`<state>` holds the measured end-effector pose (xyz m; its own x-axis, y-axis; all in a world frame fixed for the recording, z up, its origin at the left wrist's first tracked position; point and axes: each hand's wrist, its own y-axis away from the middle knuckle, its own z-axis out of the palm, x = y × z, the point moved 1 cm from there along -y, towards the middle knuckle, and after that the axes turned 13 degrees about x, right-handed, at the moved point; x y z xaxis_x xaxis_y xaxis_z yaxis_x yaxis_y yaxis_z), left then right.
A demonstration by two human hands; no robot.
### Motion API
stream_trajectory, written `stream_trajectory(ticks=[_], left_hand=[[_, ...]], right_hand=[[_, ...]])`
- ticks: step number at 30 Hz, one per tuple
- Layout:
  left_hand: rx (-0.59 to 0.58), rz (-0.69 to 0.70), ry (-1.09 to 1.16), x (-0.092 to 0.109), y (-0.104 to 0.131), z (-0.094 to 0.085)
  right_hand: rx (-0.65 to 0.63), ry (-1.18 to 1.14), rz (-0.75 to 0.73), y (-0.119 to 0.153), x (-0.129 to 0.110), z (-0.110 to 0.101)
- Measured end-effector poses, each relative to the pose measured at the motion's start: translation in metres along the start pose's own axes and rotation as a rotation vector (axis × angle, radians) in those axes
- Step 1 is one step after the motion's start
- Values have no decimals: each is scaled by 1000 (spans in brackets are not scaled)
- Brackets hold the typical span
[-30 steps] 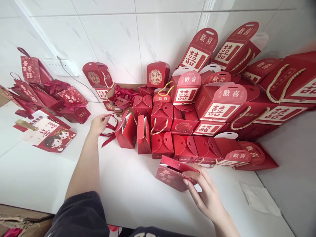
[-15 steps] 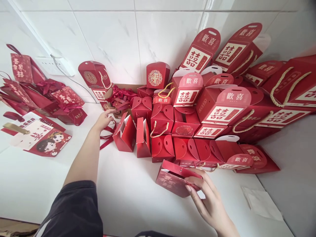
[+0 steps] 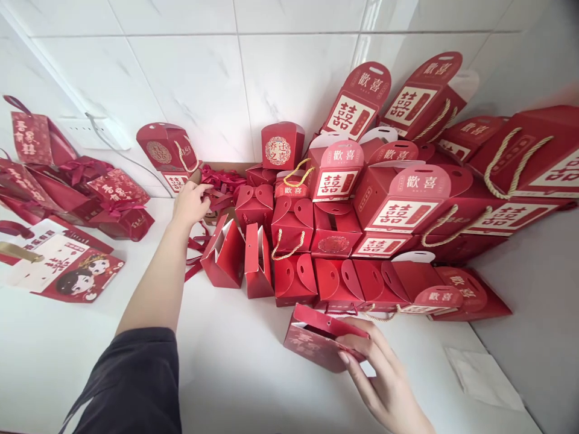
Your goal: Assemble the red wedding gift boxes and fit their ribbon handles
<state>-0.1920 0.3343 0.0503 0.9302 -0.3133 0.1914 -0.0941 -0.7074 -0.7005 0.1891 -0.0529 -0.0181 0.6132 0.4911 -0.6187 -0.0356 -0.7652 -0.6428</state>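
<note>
My left hand [image 3: 192, 202] reaches over the near left edge of a cardboard box filled with dark red ribbons [image 3: 222, 181]. Its fingers are apart and nothing shows between them. In my right hand [image 3: 371, 355] is a small red gift box [image 3: 312, 343], pinched at its right end, with its top partly open and pale lettering on its side. Two red boxes with open tops, one wider [image 3: 225, 256] and one narrow [image 3: 259, 265], stand between my hands. Loose ribbon [image 3: 194, 262] trails onto the table beside the wider one.
Many red gift boxes [image 3: 398, 205] are stacked against the tiled wall at the right. Ribboned red boxes [image 3: 118, 184] and a printed bag [image 3: 85, 271] occupy the left. A cable [image 3: 126, 147] runs from the wall socket [image 3: 93, 132]. A white tissue [image 3: 484, 377] lies at the right.
My left hand has moved up and farther over the ribbon box, and its fingers look more spread. My right hand still holds the small red box. The view has shifted slightly.
</note>
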Motion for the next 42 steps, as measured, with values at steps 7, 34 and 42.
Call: stream_trajectory(ticks=[7, 34, 42], left_hand=[[164, -57, -17, 6, -26, -20], [-86, -67, 123, 2, 16, -19], [-246, 161, -154, 24, -2, -15]], right_hand=[[-16, -1, -23, -2, 1, -1], [-25, -19, -23, 2, 1, -2], [-29, -21, -15, 2, 2, -1]])
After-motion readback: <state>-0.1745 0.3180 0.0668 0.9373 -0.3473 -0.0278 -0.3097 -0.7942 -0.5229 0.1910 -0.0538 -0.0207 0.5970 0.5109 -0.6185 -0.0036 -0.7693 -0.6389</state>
